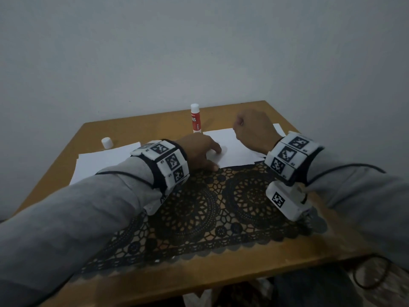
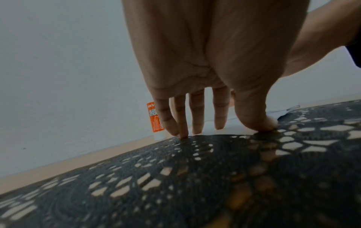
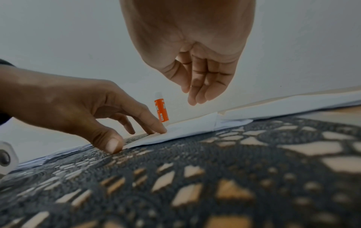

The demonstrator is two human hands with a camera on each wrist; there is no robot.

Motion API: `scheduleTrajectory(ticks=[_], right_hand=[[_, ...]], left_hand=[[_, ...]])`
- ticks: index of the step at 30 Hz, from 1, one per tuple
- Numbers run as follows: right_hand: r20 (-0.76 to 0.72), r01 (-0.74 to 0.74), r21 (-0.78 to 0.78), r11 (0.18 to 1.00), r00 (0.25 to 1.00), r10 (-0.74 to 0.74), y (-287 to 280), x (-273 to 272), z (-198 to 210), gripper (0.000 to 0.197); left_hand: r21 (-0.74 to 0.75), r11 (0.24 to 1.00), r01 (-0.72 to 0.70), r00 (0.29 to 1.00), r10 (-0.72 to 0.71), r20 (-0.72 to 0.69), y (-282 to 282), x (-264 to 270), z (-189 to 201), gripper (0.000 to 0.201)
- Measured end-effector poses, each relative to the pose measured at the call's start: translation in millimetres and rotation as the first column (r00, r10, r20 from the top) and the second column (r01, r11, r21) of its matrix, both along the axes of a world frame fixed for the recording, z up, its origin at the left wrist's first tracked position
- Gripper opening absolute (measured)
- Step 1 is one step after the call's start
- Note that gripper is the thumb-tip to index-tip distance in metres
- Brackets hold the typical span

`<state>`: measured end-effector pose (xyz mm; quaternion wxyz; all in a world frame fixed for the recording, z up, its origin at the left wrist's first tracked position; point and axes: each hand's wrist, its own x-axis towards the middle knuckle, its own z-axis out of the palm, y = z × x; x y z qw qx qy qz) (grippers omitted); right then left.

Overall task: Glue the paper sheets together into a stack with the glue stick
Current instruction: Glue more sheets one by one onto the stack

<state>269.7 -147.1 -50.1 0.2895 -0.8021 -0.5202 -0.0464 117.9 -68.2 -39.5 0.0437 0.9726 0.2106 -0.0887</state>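
A: Starting nearest the person, what lies under the wrists?

B: A black openwork lace mat (image 1: pixel 221 209) over a brown wooden table (image 1: pixel 265 275). Both grey sleeves (image 1: pixel 66 213) cross it, each wrist in a white band of black-and-white marker squares (image 1: pixel 168 160).

A: The left hand?

B: The left hand (image 1: pixel 199 151) is spread, fingers fairly straight, holding nothing. Its thumb tip (image 2: pixel 267 123) presses at the near edge of the top white paper sheet (image 1: pixel 234 149), right where paper meets lace; the fingertips (image 3: pixel 160 130) rest on that sheet beyond the thumb.

A: The right hand?

B: The right hand (image 1: pixel 254 131) hovers above the same sheet, apart from it. Its fingers (image 3: pixel 201 86) hang loosely curled toward the palm and grasp nothing.

A: Paper elsewhere?

B: More white sheets show under the top one near the right wrist. A second pile of white paper (image 1: pixel 106 160) lies on the little-finger side of the left hand, partly under the forearm.

A: The glue?

B: The red-and-white glue stick (image 1: pixel 195 119) stands upright and uncapped, just beyond the left fingertips, at the far edge of the sheet; neither hand touches it. Its small white cap (image 1: pixel 107 143) stands well off to the outer side of the left hand, past the second pile. Behind everything is a plain grey wall (image 1: pixel 199 52).
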Motion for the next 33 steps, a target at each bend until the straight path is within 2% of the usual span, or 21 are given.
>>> scheduleTrajectory(ticks=[11, 19, 22, 26, 33], right_hand=[[0.000, 0.013, 0.007, 1.000, 1.000, -0.013, 0, -1, 1, 0.022], [0.038, 0.023, -0.009, 1.000, 0.999, -0.023, 2, -1, 0, 0.021], [0.020, 0.032, 0.003, 0.999, 0.999, -0.032, 2, 0, 0, 0.019], [0.002, 0.022, 0.009, 1.000, 1.000, -0.022, 1, 0, 0, 0.019], [-0.013, -0.006, -0.001, 1.000, 1.000, 0.006, 2, -5, -1, 0.015]], left_hand=[[-0.013, 1.000, 0.000, 0.999, 0.001, 0.053, 4, 5, 1, 0.053], [0.068, 0.997, 0.029, 0.992, -0.037, 0.124, 10, 10, -4, 0.021], [0.086, 0.996, 0.036, 0.987, -0.049, 0.154, 11, 6, -2, 0.018], [0.100, 0.993, 0.069, 0.985, -0.083, 0.152, 11, -15, 6, 0.018], [0.076, 0.982, 0.172, 0.969, -0.183, 0.168, 1, -82, 17, 0.018]])
